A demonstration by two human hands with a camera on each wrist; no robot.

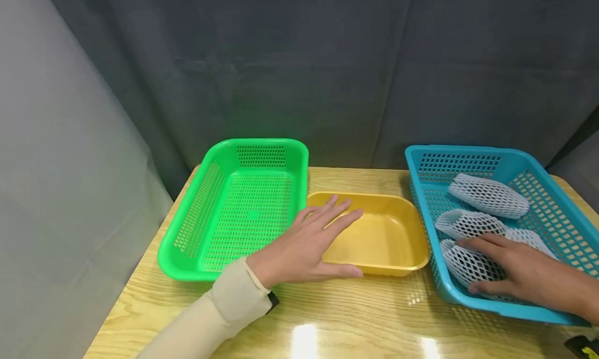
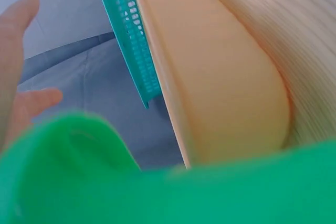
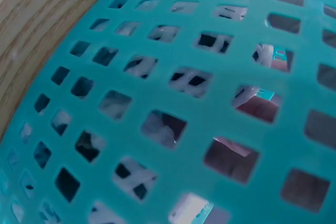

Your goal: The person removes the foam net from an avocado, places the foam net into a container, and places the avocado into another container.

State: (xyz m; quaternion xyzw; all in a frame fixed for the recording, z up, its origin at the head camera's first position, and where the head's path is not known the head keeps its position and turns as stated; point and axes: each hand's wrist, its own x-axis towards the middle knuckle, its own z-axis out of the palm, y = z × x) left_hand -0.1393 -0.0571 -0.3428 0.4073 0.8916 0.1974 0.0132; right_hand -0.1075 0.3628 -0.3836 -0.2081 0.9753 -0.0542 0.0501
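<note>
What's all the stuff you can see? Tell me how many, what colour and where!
Green basket: 1, green, left side of the table
Tray: 1, yellow, middle
Blue basket: 1, blue, right side
Net-covered bundles: at least 4, white netting, in the blue basket
Table: 1, light wood, underneath
Curtain: 1, dark grey, behind
Cloth: 1, pale grey, far left
Wrist gadgets: 2, black, one by each wrist
Sleeve: 1, cream, left arm
Left hand: 1, over the tray's left part
Right hand: 1, on the nearest bundles
</note>
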